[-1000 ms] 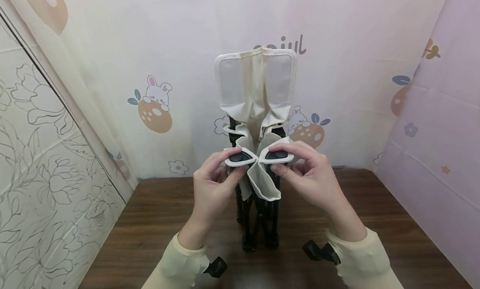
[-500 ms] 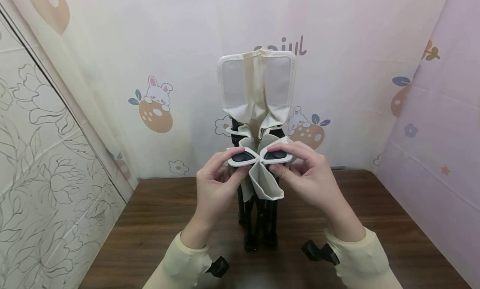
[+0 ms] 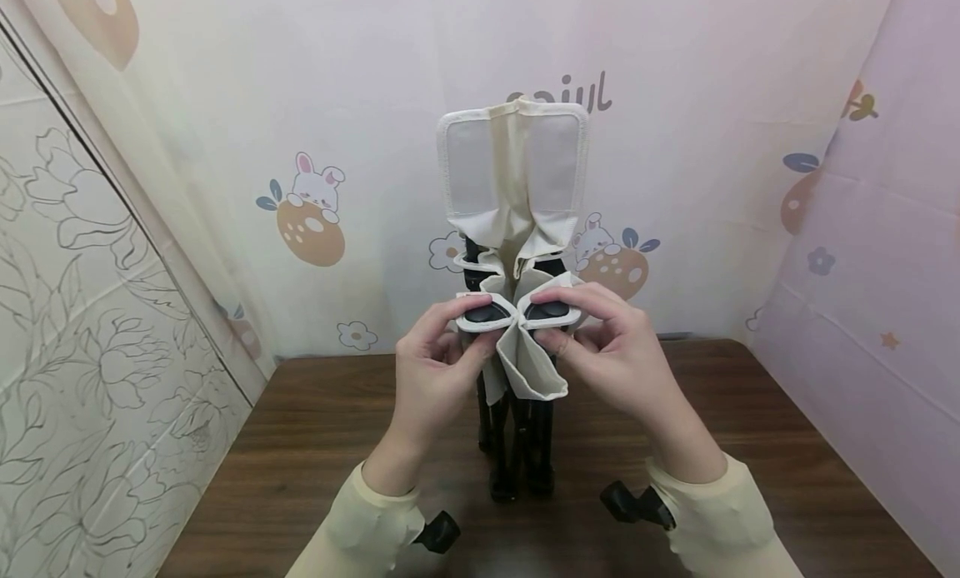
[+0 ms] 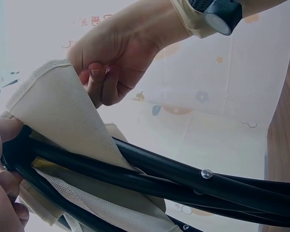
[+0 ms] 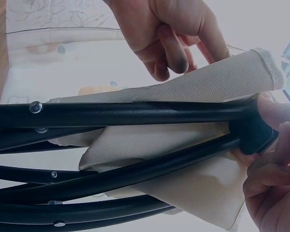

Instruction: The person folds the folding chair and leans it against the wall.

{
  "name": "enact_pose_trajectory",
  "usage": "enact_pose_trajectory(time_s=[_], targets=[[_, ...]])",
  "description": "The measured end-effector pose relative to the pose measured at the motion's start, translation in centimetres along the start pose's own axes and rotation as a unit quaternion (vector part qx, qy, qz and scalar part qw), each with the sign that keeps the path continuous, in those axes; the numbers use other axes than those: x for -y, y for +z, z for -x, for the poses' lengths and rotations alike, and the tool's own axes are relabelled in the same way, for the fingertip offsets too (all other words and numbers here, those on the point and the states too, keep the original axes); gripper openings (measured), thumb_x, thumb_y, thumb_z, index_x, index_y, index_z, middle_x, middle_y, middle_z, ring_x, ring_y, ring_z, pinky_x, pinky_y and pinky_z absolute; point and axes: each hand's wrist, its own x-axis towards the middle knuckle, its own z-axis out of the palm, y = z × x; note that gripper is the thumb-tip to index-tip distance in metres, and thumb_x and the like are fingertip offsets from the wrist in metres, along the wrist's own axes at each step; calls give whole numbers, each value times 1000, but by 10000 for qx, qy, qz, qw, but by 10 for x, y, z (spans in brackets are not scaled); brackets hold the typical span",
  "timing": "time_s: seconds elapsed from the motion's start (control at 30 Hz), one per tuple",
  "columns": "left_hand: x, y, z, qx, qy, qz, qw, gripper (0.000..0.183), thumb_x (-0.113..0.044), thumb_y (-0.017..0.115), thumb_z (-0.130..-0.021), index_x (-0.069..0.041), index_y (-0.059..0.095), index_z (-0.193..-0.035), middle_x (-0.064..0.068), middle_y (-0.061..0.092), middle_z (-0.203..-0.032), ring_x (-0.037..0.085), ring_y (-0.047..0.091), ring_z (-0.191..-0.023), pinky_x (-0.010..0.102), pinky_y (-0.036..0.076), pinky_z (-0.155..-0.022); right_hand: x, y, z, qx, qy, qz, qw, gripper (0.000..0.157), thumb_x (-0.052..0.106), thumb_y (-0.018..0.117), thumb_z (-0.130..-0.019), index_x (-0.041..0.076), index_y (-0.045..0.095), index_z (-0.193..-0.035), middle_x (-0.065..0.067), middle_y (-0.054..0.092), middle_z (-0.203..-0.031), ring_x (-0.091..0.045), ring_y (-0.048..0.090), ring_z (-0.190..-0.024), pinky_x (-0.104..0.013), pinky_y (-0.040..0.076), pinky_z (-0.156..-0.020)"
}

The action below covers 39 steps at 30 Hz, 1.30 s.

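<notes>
Folding chair (image 3: 534,280), upright and mostly folded, apparently on wooden table (image 3: 330,445); front corners (image 3: 486,315) held by left hand (image 3: 431,374) and right hand (image 3: 624,353), thumb-to-finger pinch; likely risk: tipping from uneven pull.

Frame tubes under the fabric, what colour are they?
The frame tubes are black, clearest in the right wrist view.
</notes>
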Motion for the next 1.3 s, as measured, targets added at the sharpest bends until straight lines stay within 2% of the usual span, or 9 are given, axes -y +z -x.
enact_pose_trajectory(time_s=[0.1,0.77,1.07,1.13,1.2,1.3], targets=[[0,0,0,-5,31,-21,10000,35,0,86,-92,-8,78,-126,7,76,-113,14,44,-48,23,38,-45,0,1,0,-5,6,-9,10000,44,-14,84,-88,5,77,-128,-8,74,-123,-16,67,-95,-21,53,-58],[0,2,-1,30,74,-47,10000,35,-1,86,-93,-8,78,-126,5,76,-120,16,43,-47,23,39,-46,2,3,-3,-51,-44,-22,10000,43,-15,83,-87,3,78,-126,-8,75,-122,-15,68,-97,-21,54,-59],[2,2,0,-7,61,-240,9997,38,-3,87,-93,-10,78,-129,3,76,-118,13,43,-45,23,38,-45,0,2,-1,-2,129,-15,9999,44,-13,84,-89,5,77,-128,-6,74,-124,-16,68,-99,-21,54,-59],[2,2,0,-47,25,-300,9995,40,-4,88,-92,-11,78,-130,3,77,-120,13,42,-45,23,37,-45,0,3,-1,-21,124,2,9999,44,-13,83,-89,5,77,-128,-6,74,-123,-14,65,-91,-21,51,-55],[1,1,-1,-114,-27,-442,9990,42,-7,89,-92,-13,78,-131,1,76,-108,13,41,-46,23,35,-44,0,3,0,-69,111,3,9999,44,-13,83,-89,5,77,-128,-5,74,-121,-13,62,-83,-22,47,-51],[-1,1,-2,-210,-131,-611,9978,44,-11,91,-91,-14,76,-132,0,73,-101,14,39,-50,23,31,-46,0,4,1,-166,105,5,9998,44,-14,83,-89,6,78,-128,-5,73,-117,-12,54,-68,-25,40,-45]])
